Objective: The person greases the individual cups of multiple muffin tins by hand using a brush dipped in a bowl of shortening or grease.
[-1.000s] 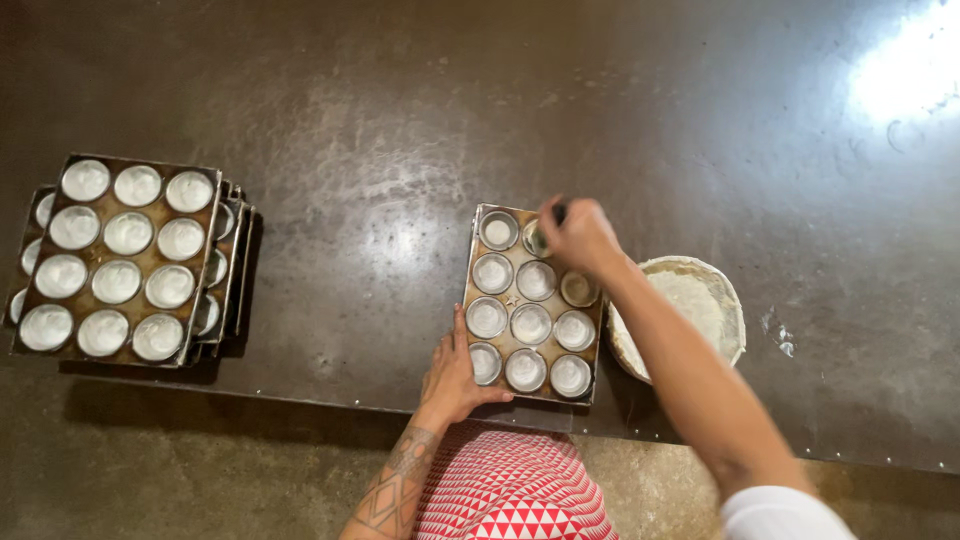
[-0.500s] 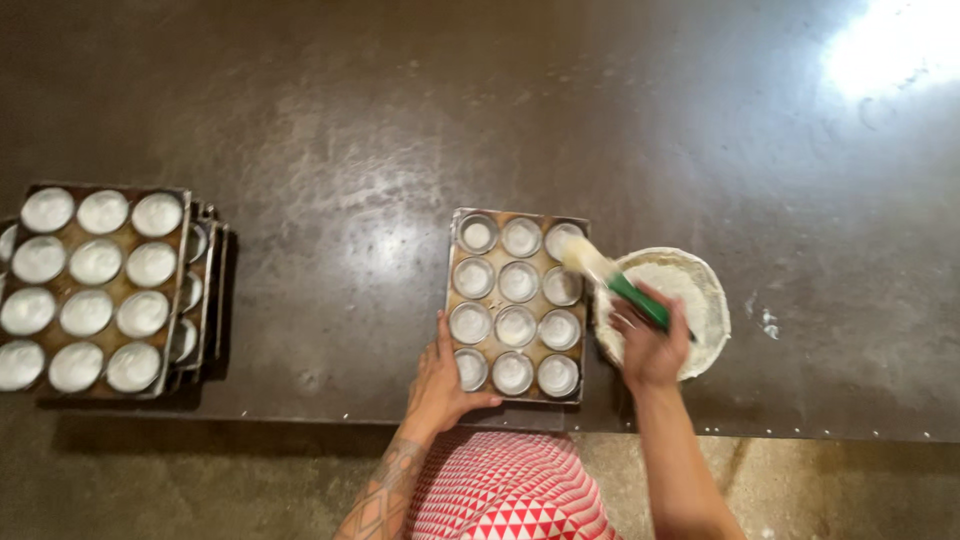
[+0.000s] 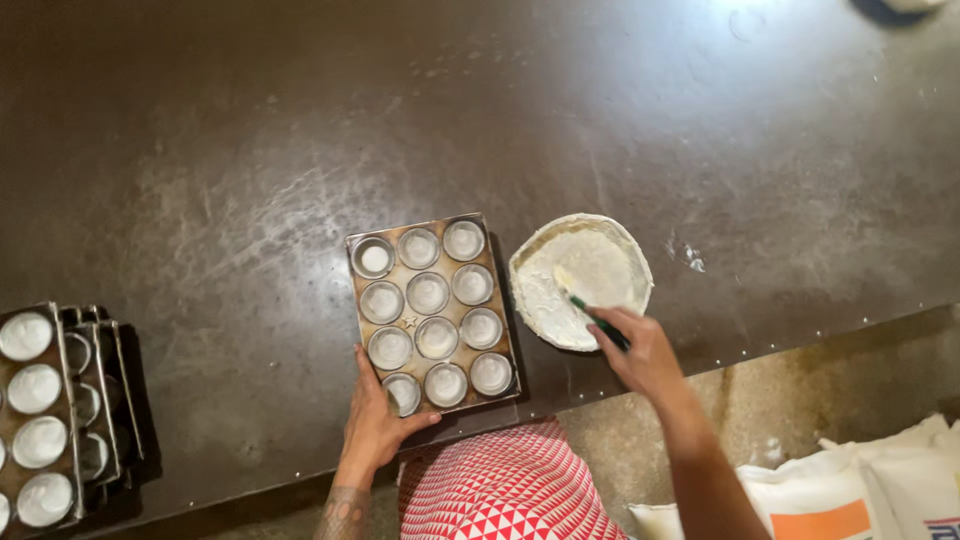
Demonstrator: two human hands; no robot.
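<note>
A brown muffin tray (image 3: 403, 322) with several white-coated cups lies on the dark metal table near its front edge. My left hand (image 3: 375, 420) rests on the tray's near left corner, holding it down. My right hand (image 3: 640, 352) grips a green-handled brush (image 3: 590, 310) whose bristles dip into a shallow white bowl (image 3: 581, 280) of pale paste just right of the tray.
A stack of similar trays (image 3: 55, 410) with white-filled cups sits at the table's left edge. White sacks (image 3: 860, 485) lie on the floor at lower right. The table (image 3: 300, 130) stretches dark and scuffed beyond the tray. My red patterned apron (image 3: 505, 490) shows below.
My right hand has drawn the brush back from the tray's far right cups and into the bowl. The view has shifted, pushing the stack of trays toward the left edge.
</note>
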